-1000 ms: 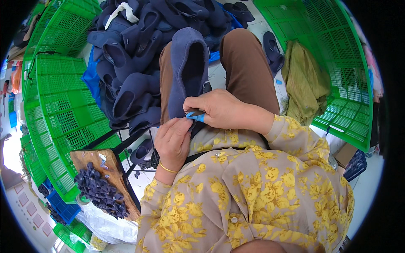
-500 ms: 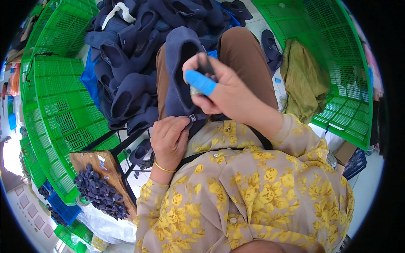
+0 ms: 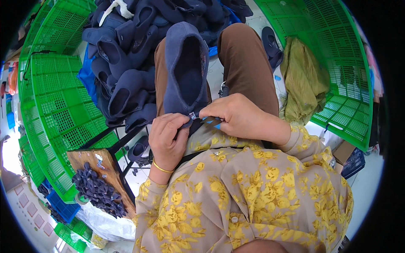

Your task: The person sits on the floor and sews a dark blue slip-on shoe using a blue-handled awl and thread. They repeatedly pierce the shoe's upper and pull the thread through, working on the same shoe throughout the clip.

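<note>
A navy shoe [image 3: 171,84] lies on my lap over the left thigh of my brown trousers [image 3: 247,55], its sole down and its dark opening facing up. The toe points away from me, out past my knee, and the heel lies nearest my belly. My left hand [image 3: 168,137], with a gold bracelet [image 3: 162,168] at the wrist, is closed on the dark cloth at the heel, thumb and fingertips pinched together. A small patterned patch [image 3: 193,116] shows just beside those fingertips. My right hand [image 3: 242,116] comes in from the other side, knuckles up and fingers curled down close to the patch. Bits of blue and something dark show under it, but I cannot tell what it grips.

To my left, a wooden board [image 3: 80,159] carries a heap of small dark cloth pieces [image 3: 95,187], spread along its outer edge down to the near corner, with a few pale scraps [image 3: 99,160] by its far edge. Beyond my left knee is a big pile of navy shoes [image 3: 130,95], a white strip [image 3: 116,10] across its top. Green crates [image 3: 55,92] stand on both sides, and an olive cloth [image 3: 303,84] hangs against the right one.
</note>
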Demonstrator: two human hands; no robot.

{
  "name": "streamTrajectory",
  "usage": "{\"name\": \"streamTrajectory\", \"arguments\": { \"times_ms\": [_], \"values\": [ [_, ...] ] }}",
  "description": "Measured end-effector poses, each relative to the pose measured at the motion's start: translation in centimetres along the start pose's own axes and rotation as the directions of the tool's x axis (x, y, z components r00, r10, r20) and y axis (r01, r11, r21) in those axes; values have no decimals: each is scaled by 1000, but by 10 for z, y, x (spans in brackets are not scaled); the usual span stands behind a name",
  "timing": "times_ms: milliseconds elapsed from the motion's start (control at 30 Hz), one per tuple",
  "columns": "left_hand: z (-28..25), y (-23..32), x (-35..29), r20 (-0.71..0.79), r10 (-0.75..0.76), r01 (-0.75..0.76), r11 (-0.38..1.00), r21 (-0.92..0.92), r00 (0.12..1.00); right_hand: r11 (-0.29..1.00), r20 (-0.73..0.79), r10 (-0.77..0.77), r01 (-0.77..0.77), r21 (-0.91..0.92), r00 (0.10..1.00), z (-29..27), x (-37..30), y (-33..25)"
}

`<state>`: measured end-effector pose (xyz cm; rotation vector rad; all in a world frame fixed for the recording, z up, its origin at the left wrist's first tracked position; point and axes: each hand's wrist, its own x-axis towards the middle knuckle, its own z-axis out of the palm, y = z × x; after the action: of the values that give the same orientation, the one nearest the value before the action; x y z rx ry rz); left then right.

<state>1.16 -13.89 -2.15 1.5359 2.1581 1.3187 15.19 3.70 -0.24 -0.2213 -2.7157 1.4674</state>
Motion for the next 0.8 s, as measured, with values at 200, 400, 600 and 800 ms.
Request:
{"name": "streamTrajectory", "arguments": {
  "times_ms": [200, 400, 600, 800],
  "values": [
    [-1, 2, 1, 5, -4, 4, 1000, 5, 1000, 1000, -39, -5, 5, -11, 999, 5, 3, 0],
    [-1, 0, 0, 6, -2, 2, 1000, 9, 1000, 996, 42, 43, -40, -74, 998, 1, 8, -7],
    [1, -2, -4, 41, -9, 8, 1000, 22, 999, 987, -19, 68, -70, -145, 997, 20, 12, -10],
    [5, -6, -10, 8, 25, -26, 998, 55, 1000, 985, -75, 60, -72, -159, 995, 39, 16, -6]
  ]
}}
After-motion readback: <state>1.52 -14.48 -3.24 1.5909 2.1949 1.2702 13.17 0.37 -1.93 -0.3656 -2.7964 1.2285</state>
